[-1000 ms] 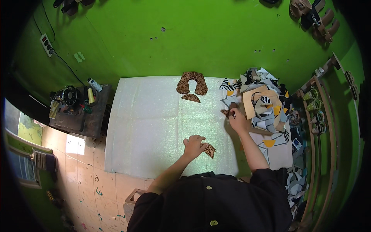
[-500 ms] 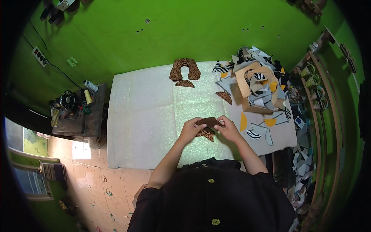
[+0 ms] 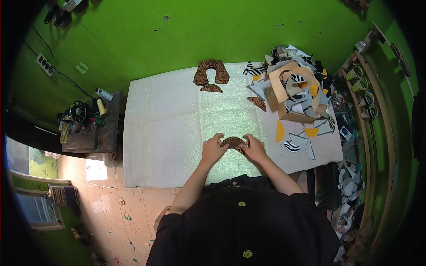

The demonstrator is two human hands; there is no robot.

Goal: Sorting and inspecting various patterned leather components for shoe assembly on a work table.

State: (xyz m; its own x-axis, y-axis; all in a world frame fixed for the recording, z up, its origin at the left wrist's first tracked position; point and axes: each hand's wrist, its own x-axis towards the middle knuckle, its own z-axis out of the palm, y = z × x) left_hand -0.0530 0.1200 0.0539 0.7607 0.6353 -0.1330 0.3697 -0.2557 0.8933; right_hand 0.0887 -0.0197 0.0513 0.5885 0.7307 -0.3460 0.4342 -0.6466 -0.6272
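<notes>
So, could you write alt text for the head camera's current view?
A person's left hand and right hand hold a curved leopard-print piece over a glittery white sheet. To the right stands a cardboard box of scraps.

Before me, my shimmering white tabletop (image 3: 159,119) bears a leopard-print U-shape (image 3: 211,65), two leopard-print half-moons (image 3: 211,89), a cardboard box (image 3: 295,115) heaped with scraps (image 3: 300,106) and loose yellow, grey and zebra-striped cutouts (image 3: 280,131).
</notes>
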